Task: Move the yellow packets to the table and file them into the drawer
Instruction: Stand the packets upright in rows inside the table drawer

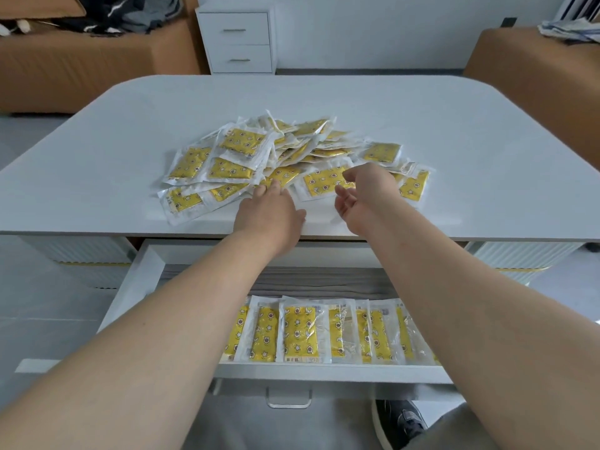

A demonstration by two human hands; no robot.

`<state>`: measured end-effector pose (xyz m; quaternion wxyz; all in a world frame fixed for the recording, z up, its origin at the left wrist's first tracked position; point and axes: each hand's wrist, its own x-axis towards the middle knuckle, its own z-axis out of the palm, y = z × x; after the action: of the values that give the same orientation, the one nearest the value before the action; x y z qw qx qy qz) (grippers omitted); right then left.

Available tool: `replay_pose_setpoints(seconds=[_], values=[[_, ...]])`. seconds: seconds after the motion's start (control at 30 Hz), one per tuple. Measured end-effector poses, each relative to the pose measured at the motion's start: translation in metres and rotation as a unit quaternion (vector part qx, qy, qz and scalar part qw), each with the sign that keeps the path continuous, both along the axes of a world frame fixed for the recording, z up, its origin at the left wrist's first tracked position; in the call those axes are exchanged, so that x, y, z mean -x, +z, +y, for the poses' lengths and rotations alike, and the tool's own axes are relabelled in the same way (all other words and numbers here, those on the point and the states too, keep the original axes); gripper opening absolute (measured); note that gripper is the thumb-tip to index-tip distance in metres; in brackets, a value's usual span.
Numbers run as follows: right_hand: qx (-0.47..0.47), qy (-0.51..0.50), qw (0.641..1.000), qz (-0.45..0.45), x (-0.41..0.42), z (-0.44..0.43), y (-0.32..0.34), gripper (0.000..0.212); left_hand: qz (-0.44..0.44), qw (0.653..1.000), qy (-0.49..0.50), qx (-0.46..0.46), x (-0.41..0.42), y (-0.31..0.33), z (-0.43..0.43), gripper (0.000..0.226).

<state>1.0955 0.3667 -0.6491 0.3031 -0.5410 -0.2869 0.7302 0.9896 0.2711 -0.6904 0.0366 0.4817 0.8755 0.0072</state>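
Observation:
A loose pile of yellow star-patterned packets (289, 147) in clear wrappers lies on the white table (454, 125). My left hand (269, 212) rests palm down at the pile's near edge, its fingertips touching a packet. My right hand (363, 193) hovers beside it, fingers curled and apart over a flat packet (321, 183), holding nothing. Below the table's front edge the white drawer (324, 371) stands pulled out. A row of several packets (298, 329) stands filed side by side along its front, partly hidden by my forearms.
A white two-drawer cabinet (238, 43) stands against the far wall. Brown upholstered seats flank it at the left (81, 66) and right (535, 69), with clothes and papers on them. My shoe (402, 423) shows below the drawer's handle (289, 401).

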Motion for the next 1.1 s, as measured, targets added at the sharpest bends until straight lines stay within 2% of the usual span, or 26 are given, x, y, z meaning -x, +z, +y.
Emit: replay_pose_setpoints(seconds=[0.13,0.3,0.43,0.57,0.67,0.8,0.97,1.1], values=[[0.018,0.000,0.998,0.053,-0.001,0.003,-0.004,0.008,-0.018,0.999,-0.004,-0.045,-0.002,0.003,-0.001,0.048],[-0.006,0.019,0.998,0.064,0.002,0.001,-0.006,0.020,-0.048,0.997,-0.009,-0.057,-0.006,0.007,-0.006,0.039],[-0.006,0.010,0.990,0.142,0.004,0.002,-0.004,0.030,-0.049,0.992,-0.009,-0.115,-0.006,0.008,-0.010,0.024],[0.015,0.010,0.982,0.190,0.007,-0.001,-0.004,0.036,-0.056,0.979,-0.003,-0.195,-0.005,0.013,-0.017,0.033],[0.016,0.034,0.983,0.181,0.013,-0.004,-0.004,0.028,-0.071,0.962,0.015,-0.265,-0.003,0.019,-0.023,0.041],[0.002,0.051,0.990,0.128,0.014,-0.006,-0.007,0.028,-0.072,0.939,0.037,-0.333,0.003,0.023,-0.029,0.041],[-0.032,0.056,0.995,0.075,0.007,-0.007,-0.011,0.012,-0.087,0.924,0.058,-0.369,0.003,0.029,-0.038,0.040],[-0.059,-0.010,0.997,0.038,-0.005,-0.012,-0.012,0.011,-0.113,0.917,0.060,-0.378,0.001,0.029,-0.043,0.040]])
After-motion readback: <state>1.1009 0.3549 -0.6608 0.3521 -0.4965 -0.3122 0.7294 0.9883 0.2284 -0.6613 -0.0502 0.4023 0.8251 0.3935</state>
